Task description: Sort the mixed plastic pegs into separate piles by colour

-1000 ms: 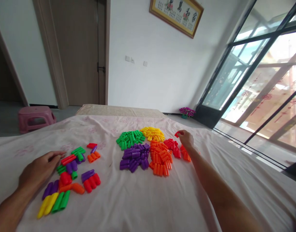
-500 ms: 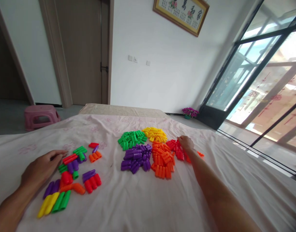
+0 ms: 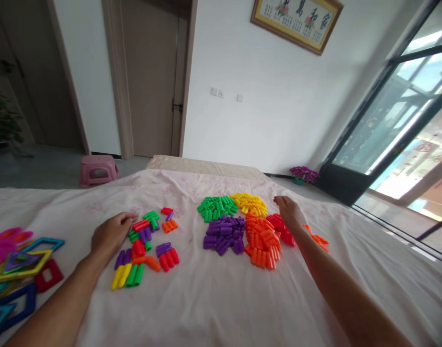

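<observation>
My left hand (image 3: 112, 234) hovers at the left edge of a mixed group of bullet-shaped plastic building pieces, its fingers loosely bent and slightly apart. Beside its fingertips are a red piece (image 3: 140, 225) and joined green pieces (image 3: 151, 218). Nearer me lie purple, yellow (image 3: 121, 276) and green pieces and an orange bent one (image 3: 148, 261). My right hand (image 3: 288, 210) is over the far side of the red pile (image 3: 286, 235), just right of the yellow pile (image 3: 249, 204). Its fingers are curled together, and whatever they hold is hidden.
Green (image 3: 217, 208), purple (image 3: 224, 234) and orange (image 3: 262, 241) piles stand together mid-bed. A few orange pieces (image 3: 317, 238) lie beyond my right forearm. Flat coloured frame shapes (image 3: 49, 275) are at the far left. A pink stool (image 3: 98, 169) stands beyond the bed.
The view has swung left, bringing the flat frame shapes into sight. My right hand has moved up and away from the red pile. My left hand remains beside the mixed pieces.
</observation>
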Available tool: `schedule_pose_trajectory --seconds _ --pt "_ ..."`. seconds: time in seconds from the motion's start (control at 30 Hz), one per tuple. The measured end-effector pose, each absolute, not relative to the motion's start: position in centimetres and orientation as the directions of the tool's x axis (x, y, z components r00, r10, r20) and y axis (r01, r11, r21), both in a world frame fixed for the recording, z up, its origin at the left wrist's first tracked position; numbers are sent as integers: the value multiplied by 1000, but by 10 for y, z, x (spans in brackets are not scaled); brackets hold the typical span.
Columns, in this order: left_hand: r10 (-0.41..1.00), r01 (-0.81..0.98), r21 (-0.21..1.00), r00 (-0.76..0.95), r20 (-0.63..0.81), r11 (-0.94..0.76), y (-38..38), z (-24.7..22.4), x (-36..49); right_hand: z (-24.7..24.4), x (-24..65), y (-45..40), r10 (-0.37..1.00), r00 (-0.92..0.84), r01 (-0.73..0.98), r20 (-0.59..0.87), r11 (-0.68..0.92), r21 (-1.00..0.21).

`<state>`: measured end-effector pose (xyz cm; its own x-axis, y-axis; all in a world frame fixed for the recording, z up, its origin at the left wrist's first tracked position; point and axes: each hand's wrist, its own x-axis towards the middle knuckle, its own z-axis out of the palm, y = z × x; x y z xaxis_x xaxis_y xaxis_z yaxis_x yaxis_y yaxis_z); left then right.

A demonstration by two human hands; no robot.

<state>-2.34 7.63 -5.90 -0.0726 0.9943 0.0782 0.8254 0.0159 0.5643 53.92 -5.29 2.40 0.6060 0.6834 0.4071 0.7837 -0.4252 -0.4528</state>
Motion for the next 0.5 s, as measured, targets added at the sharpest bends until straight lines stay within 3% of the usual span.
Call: schedule_pose_trajectory --seconds 0.07,0.17,0.3,0.4,0.5 --pt "992 828 560 -78 95 11 76 -60 -23 28 491 -41 745 463 800 479 -119 -588" --pt "991 831 556 -82 104 11 77 -63 -23 25 404 -35 874 150 789 463 176 -588" --pt "991 818 576 -69 115 -10 79 -65 -24 9 300 -44 921 -266 746 284 383 -544" --pt "990 812 584 -70 121 -14 78 -65 -24 -3 250 -55 902 -387 761 193 430 -486" --pt "988 814 581 -89 129 -3 79 -65 -23 -10 224 -62 879 -452 805 155 476 -354"
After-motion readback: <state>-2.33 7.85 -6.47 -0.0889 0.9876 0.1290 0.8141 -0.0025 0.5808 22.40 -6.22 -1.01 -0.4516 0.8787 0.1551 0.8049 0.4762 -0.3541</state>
